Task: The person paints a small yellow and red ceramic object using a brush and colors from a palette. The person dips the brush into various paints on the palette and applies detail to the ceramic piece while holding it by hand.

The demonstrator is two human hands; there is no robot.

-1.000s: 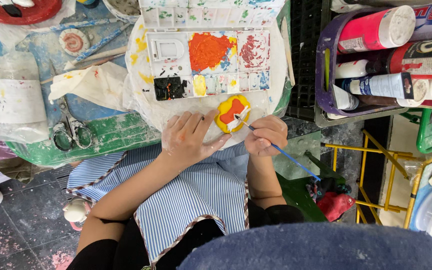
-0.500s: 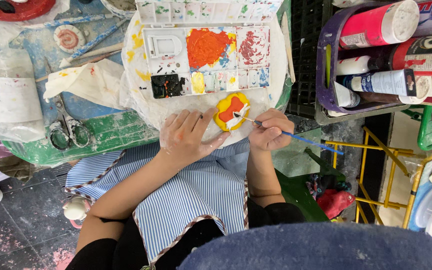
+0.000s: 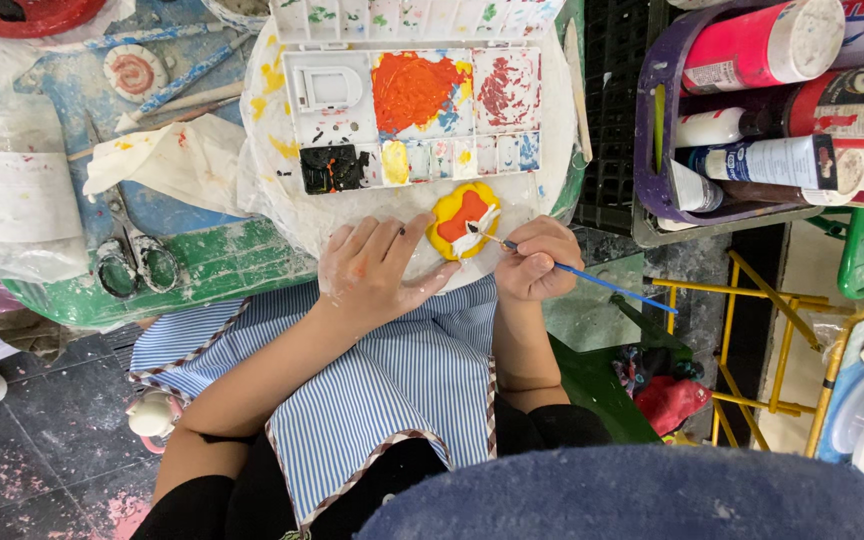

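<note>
Painting yellow ornament (image 3: 463, 219) at table edge (image 3: 222, 275), right hand (image 3: 537, 260) gripping brush (image 3: 592, 279)

Art studio: paint-smeared table (image 3: 202, 265), mixing palette (image 3: 412, 115), paint bottles in purple basket (image 3: 652, 150).

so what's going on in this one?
A person is painting a small yellow and orange piece on a paint-smeared table. The right hand holds a blue-handled brush with its tip on the piece's white patch. The left hand rests flat beside the piece, thumb at its edge. A paint palette lies just beyond.
</note>
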